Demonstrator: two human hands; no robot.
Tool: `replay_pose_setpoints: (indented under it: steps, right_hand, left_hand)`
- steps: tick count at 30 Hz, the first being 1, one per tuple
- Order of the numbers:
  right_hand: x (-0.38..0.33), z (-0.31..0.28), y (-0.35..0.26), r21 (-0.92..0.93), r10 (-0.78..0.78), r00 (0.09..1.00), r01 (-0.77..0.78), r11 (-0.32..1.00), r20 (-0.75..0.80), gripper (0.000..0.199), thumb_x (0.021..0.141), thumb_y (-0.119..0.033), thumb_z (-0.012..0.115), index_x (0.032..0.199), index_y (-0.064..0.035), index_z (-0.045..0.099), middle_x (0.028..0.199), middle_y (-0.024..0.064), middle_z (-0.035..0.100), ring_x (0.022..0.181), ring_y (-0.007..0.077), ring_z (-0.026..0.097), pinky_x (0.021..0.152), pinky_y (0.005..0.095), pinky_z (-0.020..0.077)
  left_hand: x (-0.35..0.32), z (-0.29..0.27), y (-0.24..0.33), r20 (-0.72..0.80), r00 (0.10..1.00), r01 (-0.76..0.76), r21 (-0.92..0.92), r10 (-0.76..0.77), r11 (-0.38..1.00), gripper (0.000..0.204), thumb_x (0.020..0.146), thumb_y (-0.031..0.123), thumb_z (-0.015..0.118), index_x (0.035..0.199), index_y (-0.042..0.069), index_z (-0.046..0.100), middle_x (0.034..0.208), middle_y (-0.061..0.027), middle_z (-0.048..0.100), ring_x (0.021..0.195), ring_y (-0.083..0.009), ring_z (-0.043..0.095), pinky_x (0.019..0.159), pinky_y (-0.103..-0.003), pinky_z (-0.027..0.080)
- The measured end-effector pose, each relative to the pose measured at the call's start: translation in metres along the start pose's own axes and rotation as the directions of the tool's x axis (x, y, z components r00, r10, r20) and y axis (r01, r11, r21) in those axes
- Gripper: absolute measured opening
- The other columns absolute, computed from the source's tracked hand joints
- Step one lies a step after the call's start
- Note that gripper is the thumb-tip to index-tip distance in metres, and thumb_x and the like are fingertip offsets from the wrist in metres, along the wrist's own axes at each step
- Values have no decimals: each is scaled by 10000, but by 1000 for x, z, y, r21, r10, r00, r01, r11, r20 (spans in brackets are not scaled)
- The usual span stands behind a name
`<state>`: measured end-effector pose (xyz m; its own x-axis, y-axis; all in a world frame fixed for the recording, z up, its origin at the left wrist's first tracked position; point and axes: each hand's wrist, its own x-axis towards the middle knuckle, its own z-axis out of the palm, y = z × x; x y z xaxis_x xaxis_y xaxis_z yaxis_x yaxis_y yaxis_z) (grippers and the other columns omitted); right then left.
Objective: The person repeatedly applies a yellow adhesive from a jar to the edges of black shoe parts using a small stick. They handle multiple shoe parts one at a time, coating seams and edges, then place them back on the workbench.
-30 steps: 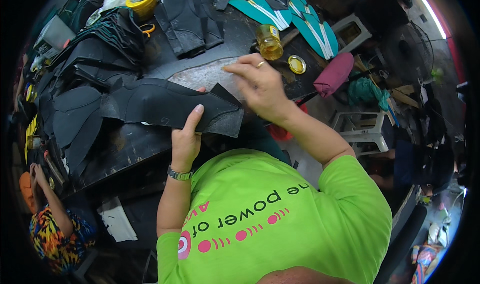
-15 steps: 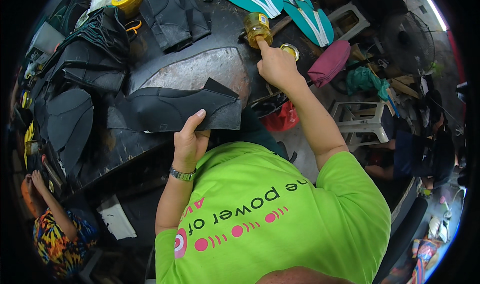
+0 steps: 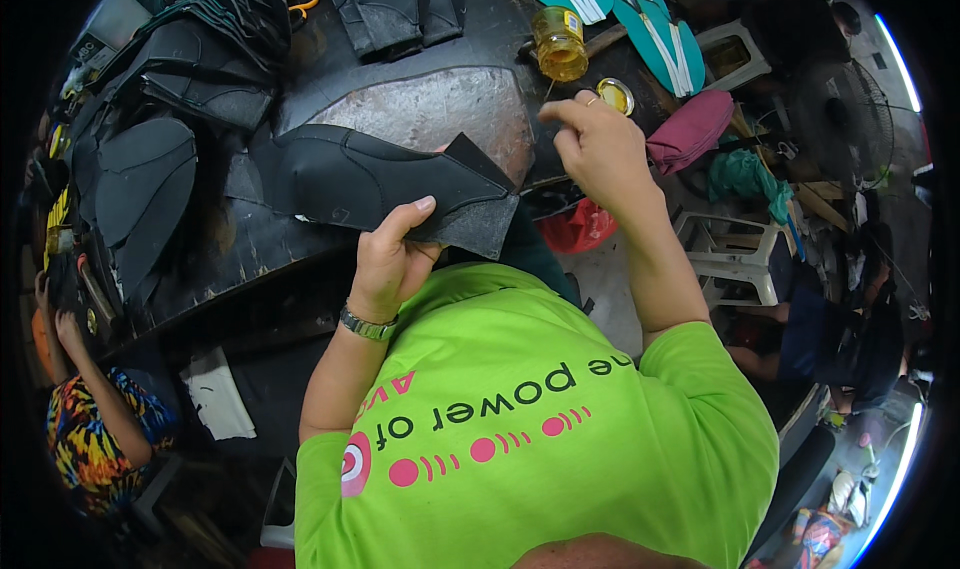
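My left hand (image 3: 388, 261) grips the near edge of a black stitched shoe upper (image 3: 365, 179), thumb on top and fingers underneath. The upper stretches left over the worktable, and its right end has a raised flap and a rough grey strip. To the right, my right hand (image 3: 605, 149) hovers with the index finger bent forward and a ring on one finger; nothing is gripped in it. Just beyond it a glass jar (image 3: 560, 46) of amber, glue-like stuff lies tilted, and a thin strand seems to hang between jar and fingertip. The jar's lid (image 3: 614, 97) rests beside it.
A worn grey slab (image 3: 430, 109) lies on the black table under the upper. More black uppers (image 3: 205, 79) are piled left and behind. Teal pieces with white strips (image 3: 660, 39), a maroon pouch (image 3: 690, 132) and a white stool (image 3: 725, 259) are right. Another person's arm (image 3: 95, 379) is far left.
My right index finger has come out of the jar and the hand has drawn back toward me. The upper in my left hand has turned slightly, its right end dipping nearer. The view has shifted.
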<state>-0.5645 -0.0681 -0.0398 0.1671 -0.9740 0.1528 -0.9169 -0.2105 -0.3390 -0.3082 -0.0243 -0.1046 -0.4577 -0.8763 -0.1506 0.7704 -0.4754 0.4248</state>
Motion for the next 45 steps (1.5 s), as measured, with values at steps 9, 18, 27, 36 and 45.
replay_pose_setpoints:
  steps: [9,18,27,36,45]
  right_hand:
    - [-5,24,-31,717,-226,970,220,662,-89,545,809,146,561,1235,-146,733,1060,77,555,897,180,560,800,266,467]
    - [-3,34,-26,617,-262,951,306,725,-163,528,786,140,615,1195,-164,752,1050,55,569,779,168,562,704,270,482]
    - [-17,33,-12,630,-343,908,415,657,-240,529,756,151,645,1146,-181,777,1111,45,595,814,161,566,708,279,484]
    - [-35,24,4,598,-379,882,469,650,-281,484,753,158,637,1099,-143,790,1162,54,590,905,159,582,772,278,493]
    - [-36,37,-41,999,-39,999,29,34,-27,932,875,113,624,1620,-90,103,1508,127,421,1325,206,463,1075,338,411]
  left_hand:
    - [-4,-2,-1,15,1000,28,-29,-27,999,360,995,71,490,1303,-104,552,1258,-190,661,1160,-287,655,1032,-435,517]
    - [-5,-1,1,-34,998,57,-50,-59,997,344,991,81,505,1273,-106,571,1243,-190,664,1160,-288,653,1044,-437,509]
    - [-3,-2,2,-35,998,41,-198,-49,979,382,993,85,489,1303,-136,528,1274,-221,640,1200,-322,626,1093,-467,466]
    - [1,-2,2,7,1000,16,-265,-15,964,344,1000,114,495,1229,-124,591,1247,-219,662,1197,-331,629,1109,-465,446]
    - [8,25,-23,-192,969,-116,197,155,974,405,1066,260,479,1334,-31,567,1305,-134,638,1212,-234,603,1079,-405,450]
